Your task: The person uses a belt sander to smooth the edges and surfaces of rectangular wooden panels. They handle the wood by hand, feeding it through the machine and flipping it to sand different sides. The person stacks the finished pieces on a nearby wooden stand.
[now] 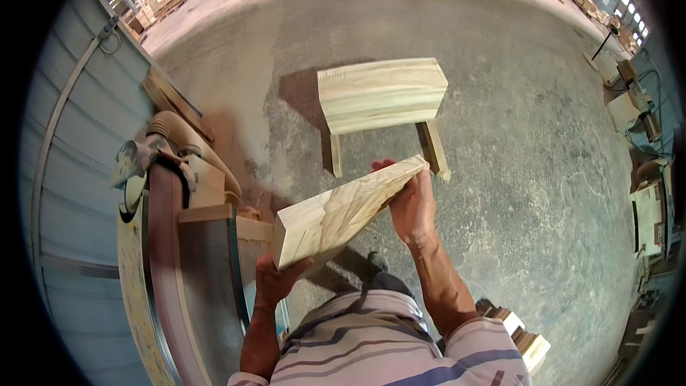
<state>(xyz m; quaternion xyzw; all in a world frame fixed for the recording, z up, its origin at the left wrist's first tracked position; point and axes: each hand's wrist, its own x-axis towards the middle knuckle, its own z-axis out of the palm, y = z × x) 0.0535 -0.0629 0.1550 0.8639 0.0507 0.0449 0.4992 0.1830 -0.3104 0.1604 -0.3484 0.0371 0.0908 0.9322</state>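
Note:
I hold a thick, pale wooden block (341,213) with green-brown grain streaks in both hands, tilted with its far end up and to the right. My left hand (275,277) grips the near lower end from underneath. My right hand (411,204) clasps the far upper end. Just left of the block runs the brown belt of a belt sander (168,243); the block is apart from it.
A stack of similar wooden blocks (381,95) rests on two wooden bearers on the concrete floor ahead. More wood pieces (525,339) lie by my right side. A corrugated metal wall (68,171) stands left. Machines and timber stacks (647,171) line the right and far edges.

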